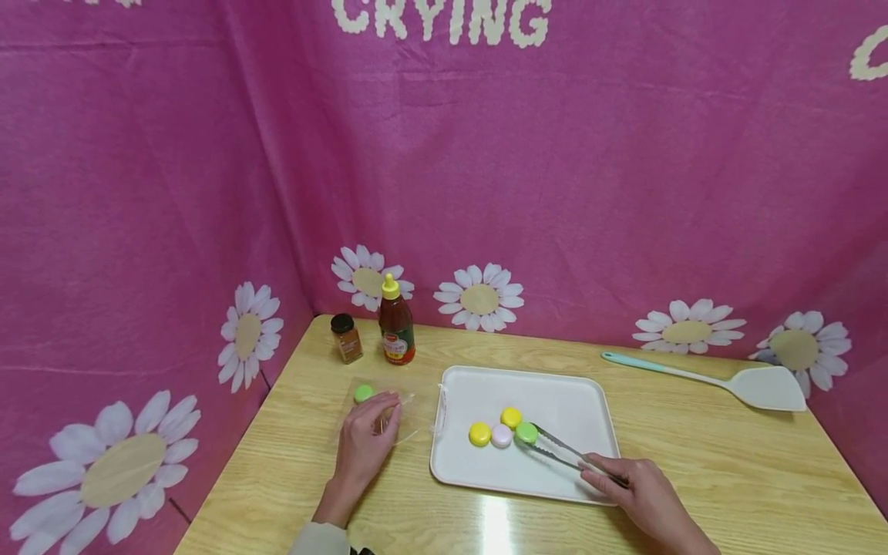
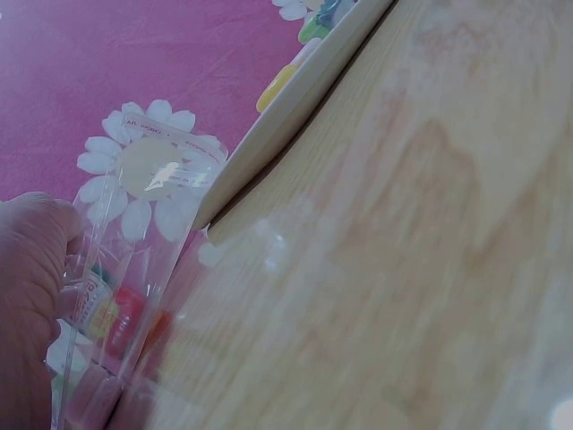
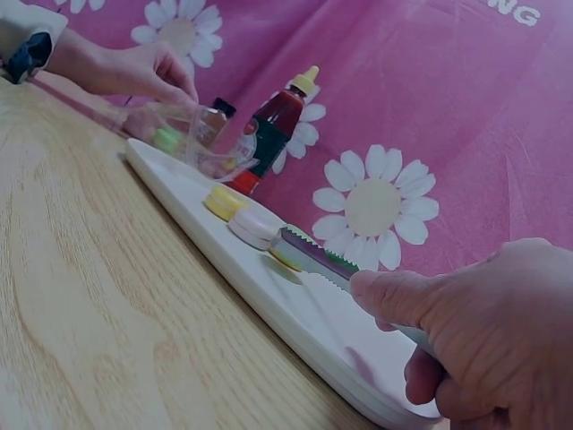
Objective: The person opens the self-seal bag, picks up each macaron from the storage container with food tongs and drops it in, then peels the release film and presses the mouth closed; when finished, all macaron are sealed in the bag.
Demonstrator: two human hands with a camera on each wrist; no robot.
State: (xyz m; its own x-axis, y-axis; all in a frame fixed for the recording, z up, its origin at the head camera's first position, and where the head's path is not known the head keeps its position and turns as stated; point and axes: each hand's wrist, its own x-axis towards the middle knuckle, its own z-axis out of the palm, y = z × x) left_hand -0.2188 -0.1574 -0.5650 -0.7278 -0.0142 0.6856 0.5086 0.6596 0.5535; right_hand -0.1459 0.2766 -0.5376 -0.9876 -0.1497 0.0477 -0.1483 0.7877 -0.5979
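The tongs (image 3: 313, 261) look metal, the bag (image 1: 415, 412) glossy plastic, the table (image 1: 728, 462) wood.

A pale wood-grain bench (image 1: 721, 470) is backed by magenta cloth (image 1: 590, 169), hung along its far edge and down its left side. White daisies (image 1: 479, 298) with tan centers are printed low on the cloth; "CRYING" is spelled in cream lettering (image 1: 456, 21) above. A bright streak of light (image 1: 496, 524) is reflected near the bench's front.
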